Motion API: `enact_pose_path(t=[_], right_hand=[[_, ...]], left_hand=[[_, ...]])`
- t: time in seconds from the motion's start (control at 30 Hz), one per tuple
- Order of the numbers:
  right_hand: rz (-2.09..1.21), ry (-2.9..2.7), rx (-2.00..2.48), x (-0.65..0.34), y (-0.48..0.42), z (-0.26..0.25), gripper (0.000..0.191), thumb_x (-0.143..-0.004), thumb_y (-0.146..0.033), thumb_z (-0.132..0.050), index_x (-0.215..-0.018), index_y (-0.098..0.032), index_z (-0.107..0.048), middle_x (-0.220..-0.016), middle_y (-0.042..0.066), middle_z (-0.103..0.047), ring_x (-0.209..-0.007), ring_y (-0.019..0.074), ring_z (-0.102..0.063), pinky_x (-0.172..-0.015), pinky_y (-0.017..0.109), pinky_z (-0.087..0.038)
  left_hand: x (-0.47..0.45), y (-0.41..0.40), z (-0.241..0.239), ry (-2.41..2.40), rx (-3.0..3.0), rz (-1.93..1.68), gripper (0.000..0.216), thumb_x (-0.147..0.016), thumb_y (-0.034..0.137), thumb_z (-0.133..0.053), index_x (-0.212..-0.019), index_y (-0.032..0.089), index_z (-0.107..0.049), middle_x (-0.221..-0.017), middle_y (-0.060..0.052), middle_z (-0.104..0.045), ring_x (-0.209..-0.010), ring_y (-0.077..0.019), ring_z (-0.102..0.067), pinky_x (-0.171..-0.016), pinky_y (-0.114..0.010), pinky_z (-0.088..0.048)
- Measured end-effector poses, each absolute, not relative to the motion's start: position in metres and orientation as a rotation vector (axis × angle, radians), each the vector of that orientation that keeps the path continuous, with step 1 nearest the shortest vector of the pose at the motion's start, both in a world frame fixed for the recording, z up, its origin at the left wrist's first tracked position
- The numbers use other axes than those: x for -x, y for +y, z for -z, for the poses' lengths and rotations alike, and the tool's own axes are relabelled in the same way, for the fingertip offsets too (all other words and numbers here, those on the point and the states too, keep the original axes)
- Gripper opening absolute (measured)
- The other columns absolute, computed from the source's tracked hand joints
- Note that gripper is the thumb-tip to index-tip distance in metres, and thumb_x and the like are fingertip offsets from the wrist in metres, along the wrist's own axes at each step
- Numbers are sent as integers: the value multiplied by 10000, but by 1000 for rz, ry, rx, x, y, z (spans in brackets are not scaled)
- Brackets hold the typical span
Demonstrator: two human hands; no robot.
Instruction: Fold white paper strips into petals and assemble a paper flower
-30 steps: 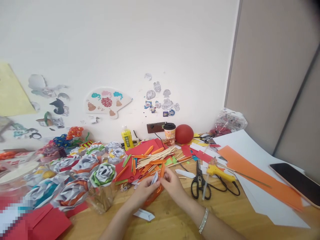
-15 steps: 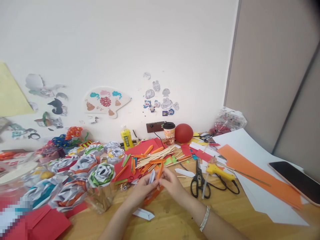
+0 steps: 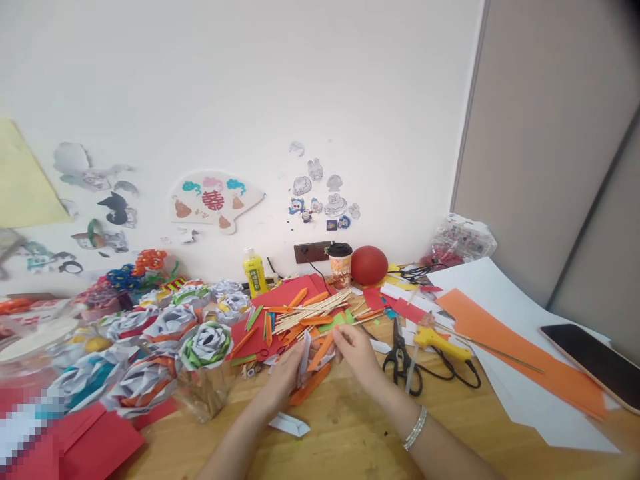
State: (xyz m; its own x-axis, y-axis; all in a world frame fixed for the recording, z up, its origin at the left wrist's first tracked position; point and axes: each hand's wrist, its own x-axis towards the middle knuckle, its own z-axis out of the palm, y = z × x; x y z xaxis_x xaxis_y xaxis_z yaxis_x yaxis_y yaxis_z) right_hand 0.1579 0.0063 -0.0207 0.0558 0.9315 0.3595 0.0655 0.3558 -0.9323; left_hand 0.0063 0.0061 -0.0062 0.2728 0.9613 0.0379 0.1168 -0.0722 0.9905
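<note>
My left hand (image 3: 284, 373) is closed on a white folded paper strip (image 3: 305, 353) that stands up from its fingers. My right hand (image 3: 356, 352) pinches the upper end of an orange folded paper strip (image 3: 321, 353), whose lower end slants toward the left hand. Under both hands another orange folded strip (image 3: 311, 385) shows; I cannot tell whether it is held or lies on the table. A folded white paper piece (image 3: 290, 425) rests on the wood below the left wrist. Behind the hands are wooden sticks (image 3: 313, 313) with orange and green strips among them.
On the left stand several paper flowers (image 3: 206, 345), one group in a clear cup (image 3: 205, 393). To the right lie black scissors (image 3: 397, 357), a yellow glue gun (image 3: 443, 343), orange sheets (image 3: 520, 353) and a phone (image 3: 593, 363). A drink cup (image 3: 340, 267) and a bottle (image 3: 255, 273) stand behind.
My right hand has moved slightly right and up, away from the left hand, with the orange strip in its fingers. More of the white and orange strips shows between the hands.
</note>
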Motion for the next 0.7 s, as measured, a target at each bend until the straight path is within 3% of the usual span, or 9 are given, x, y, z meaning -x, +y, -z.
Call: enact_pose_path(t=[0.13,0.23,0.33,0.47,0.57,0.7], right_hand=[[-1045,-1368,943,-152,6,24,271,-752,-430,-517,-658,-179,-476,-518,-31,-535,-431,107,-481,-447,224,-383],[-942,-1438,1010,-150,3,25,244,-775,-377,-489,-629,-182,-477,-492,-41,-510,-436,101,-470,-456,212,-374],[-693,-1505,1102,-151,1,24,227,-774,-303,-494,-585,-178,-487,-511,-41,-495,-482,96,-447,-484,205,-347],[-787,-1510,1052,-152,2,24,204,-772,-280,-497,-598,-174,-505,-516,-41,-497,-489,102,-461,-502,214,-363],[-917,-1411,941,-153,3,23,114,-730,-284,-563,-733,-171,-575,-610,-23,-552,-545,119,-521,-544,232,-415],[-950,-1423,839,-154,1,19,256,-749,-298,-565,-974,-196,-632,-786,21,-611,-679,149,-575,-646,266,-455]], left_hand=[[-8,6,5,1055,-1571,-1006,263,-732,418,-506,-792,194,-630,-863,-52,-645,-889,-204,-548,-822,-273,-402],[-10,5,6,1050,-1726,-910,263,-776,400,-442,-808,187,-593,-811,-38,-637,-909,-193,-533,-874,-277,-369],[-12,5,8,999,-1816,-813,318,-823,428,-350,-775,182,-545,-637,-15,-588,-743,-177,-547,-784,-284,-404],[-13,4,13,908,-1717,-762,338,-823,480,-343,-766,180,-486,-589,0,-554,-566,-147,-523,-604,-268,-414],[-12,3,16,818,-1576,-759,330,-829,480,-362,-756,179,-473,-562,24,-504,-498,-112,-473,-523,-235,-361],[-10,0,17,634,-1312,-734,303,-826,460,-406,-780,169,-479,-578,45,-436,-440,-64,-348,-445,-200,-257]])
